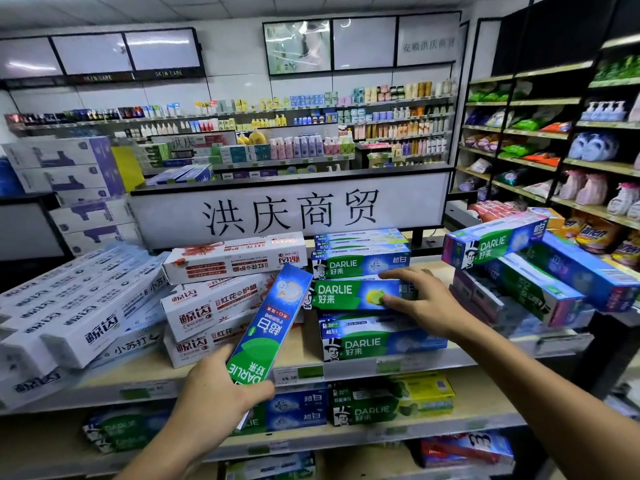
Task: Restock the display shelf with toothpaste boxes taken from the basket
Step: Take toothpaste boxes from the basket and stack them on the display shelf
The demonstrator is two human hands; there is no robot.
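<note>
Toothpaste boxes are spread over a pale wood-coloured display shelf (299,351), which runs across the lower half of the view. A long blue and green cardboard toothpaste box (273,317) is gripped at its lower end by the left hand (214,393), toward seven o'clock in the view. Thumb and fingers are curled round it, and the box is held tilted, with its upper end pointing to one o'clock and overlapping the stacks behind it; whether it touches them cannot be told. At three o'clock from that box a stack of green and blue cardboard toothpaste boxes (374,341) is set on the shelf. The green and blue box with a lime picture (346,294), in the middle of the stack, is pinched at its right end by the right hand (426,303), with fingers laid along its top edge and the thumb pressed on its front face. At nine o'clock from the tilted box, white and red cardboard toothpaste boxes (221,299) are piled unevenly, one lying askew on top. Farther toward nine o'clock a slanting heap of white and pale blue cardboard boxes (69,317) is seen. At three o'clock from the right hand, blue, green and purple cardboard boxes (540,282) are piled crosswise. A white signboard with large black characters (291,213) is seen at twelve o'clock, behind the shelf. More green, blue and yellow boxes (391,400) are laid on the tier below, at six o'clock.
</note>
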